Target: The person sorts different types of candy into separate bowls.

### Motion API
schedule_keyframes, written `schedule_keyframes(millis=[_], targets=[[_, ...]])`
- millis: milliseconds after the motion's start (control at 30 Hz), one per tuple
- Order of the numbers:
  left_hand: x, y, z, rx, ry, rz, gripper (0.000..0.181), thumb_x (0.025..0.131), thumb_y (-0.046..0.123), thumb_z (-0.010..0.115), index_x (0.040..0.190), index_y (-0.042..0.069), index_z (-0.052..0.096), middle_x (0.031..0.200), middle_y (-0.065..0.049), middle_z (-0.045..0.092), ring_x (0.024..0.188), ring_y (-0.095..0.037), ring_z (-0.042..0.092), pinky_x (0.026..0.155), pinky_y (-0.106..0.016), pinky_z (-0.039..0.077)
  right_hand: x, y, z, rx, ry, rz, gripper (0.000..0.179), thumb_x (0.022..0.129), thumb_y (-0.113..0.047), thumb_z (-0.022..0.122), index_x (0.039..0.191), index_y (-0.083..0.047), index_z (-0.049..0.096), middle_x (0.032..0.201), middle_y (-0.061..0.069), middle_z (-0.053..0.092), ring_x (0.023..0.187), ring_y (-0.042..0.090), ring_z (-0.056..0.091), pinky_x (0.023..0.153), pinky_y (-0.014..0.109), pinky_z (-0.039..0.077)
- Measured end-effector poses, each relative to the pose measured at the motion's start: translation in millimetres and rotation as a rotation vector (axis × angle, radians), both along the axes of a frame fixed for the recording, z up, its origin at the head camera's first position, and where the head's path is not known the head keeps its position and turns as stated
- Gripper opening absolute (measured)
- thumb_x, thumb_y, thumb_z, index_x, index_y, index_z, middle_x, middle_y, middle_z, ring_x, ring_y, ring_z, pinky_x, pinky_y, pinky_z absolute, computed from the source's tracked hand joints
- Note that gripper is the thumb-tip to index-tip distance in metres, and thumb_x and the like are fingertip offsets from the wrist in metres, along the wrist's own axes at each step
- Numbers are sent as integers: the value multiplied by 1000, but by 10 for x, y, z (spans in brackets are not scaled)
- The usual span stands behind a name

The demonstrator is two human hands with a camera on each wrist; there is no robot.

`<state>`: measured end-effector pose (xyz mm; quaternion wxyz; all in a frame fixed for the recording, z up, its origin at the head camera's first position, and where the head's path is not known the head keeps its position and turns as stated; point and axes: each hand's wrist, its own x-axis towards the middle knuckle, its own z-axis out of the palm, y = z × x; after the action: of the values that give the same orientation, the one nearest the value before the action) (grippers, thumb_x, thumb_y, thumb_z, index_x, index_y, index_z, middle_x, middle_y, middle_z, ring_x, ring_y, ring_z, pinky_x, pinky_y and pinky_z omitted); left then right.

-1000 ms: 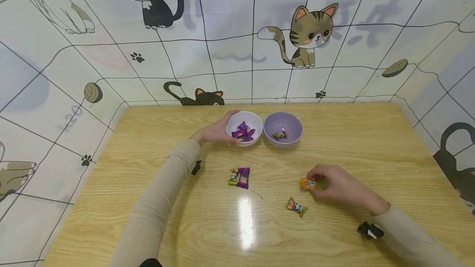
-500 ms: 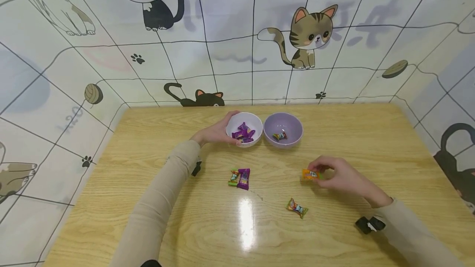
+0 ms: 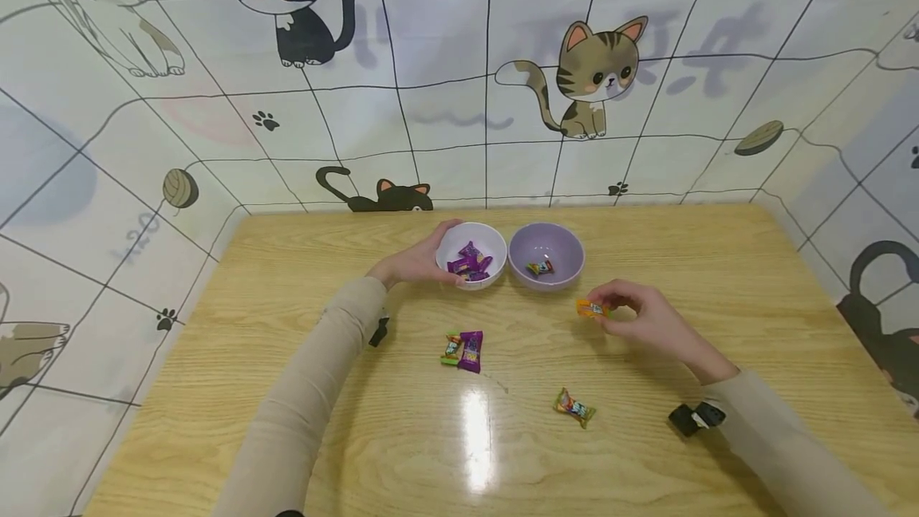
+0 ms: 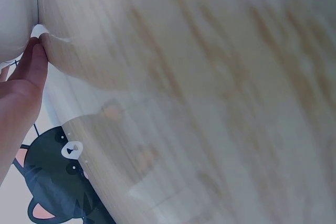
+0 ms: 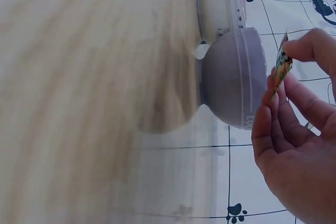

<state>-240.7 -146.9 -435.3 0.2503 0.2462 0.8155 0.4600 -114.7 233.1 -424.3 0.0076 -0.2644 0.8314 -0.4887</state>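
Observation:
My left hand [image 3: 415, 263] holds the side of a white bowl [image 3: 447, 239], thumb in front and fingers behind. Several purple-wrapped candies [image 3: 470, 263] lie inside that bowl. Beside it stands a purple bowl [image 3: 570, 239] with a green-and-dark wrapped candy [image 3: 541, 267] in it. Between thumb and fingers, my right hand [image 3: 649, 324] pinches an orange-wrapped candy [image 3: 591, 308] above the table, in front and to the right of the purple bowl. In the right wrist view the pinched candy [image 5: 282, 71] is seen nearly edge-on, near the purple bowl's rim.
A purple-wrapped candy [image 3: 471, 351] and a green-wrapped candy [image 3: 451, 348] lie together on the wooden table [image 3: 388, 437]. Another green-wrapped candy [image 3: 573, 408] lies nearer the front right. A cat-printed sheet [image 3: 445, 118] stands behind the table and along its sides.
My right hand has lifted the orange-wrapped candy and carried it away from me, closer to the purple bowl. The left hand stays on the white bowl.

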Motion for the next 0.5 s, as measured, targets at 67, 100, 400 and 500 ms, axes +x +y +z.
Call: schedule_keyframes(millis=[67, 100, 400, 500], targets=[[9, -3, 9, -3, -2, 0, 108, 76, 16, 83, 154, 19, 7, 147, -12, 29, 132, -26, 33, 108, -42, 29, -45, -24, 18, -21, -16, -30, 28, 80, 9, 71, 106, 3, 66, 99, 11, 66, 87, 14, 58, 79, 23, 48], [12, -4, 11, -4, -3, 0, 108, 76, 16, 83, 154, 19, 7, 147, -12, 29, 132, -26, 33, 108, -43, 29, -68, -35, 32, -30, -28, -46, 27, 80, 8, 70, 106, 3, 66, 100, 12, 66, 87, 14, 58, 79, 23, 48], [17, 0, 19, 7, -2, -7, 107, 76, 17, 83, 153, 21, 9, 146, -12, 30, 131, -26, 34, 108, -44, 29, -301, -193, 128, -18, -85, -149, 25, 86, -7, 73, 110, -2, 69, 104, 11, 68, 91, 18, 60, 81, 33, 49], [11, -2, 18, 1, 8, -9, 107, 76, 17, 82, 153, 19, 8, 145, -14, 30, 131, -27, 34, 107, -45, 30, -352, -291, 174, 7, -76, -155, 25, 85, -6, 73, 110, 0, 69, 105, 12, 68, 92, 21, 59, 82, 38, 48]])
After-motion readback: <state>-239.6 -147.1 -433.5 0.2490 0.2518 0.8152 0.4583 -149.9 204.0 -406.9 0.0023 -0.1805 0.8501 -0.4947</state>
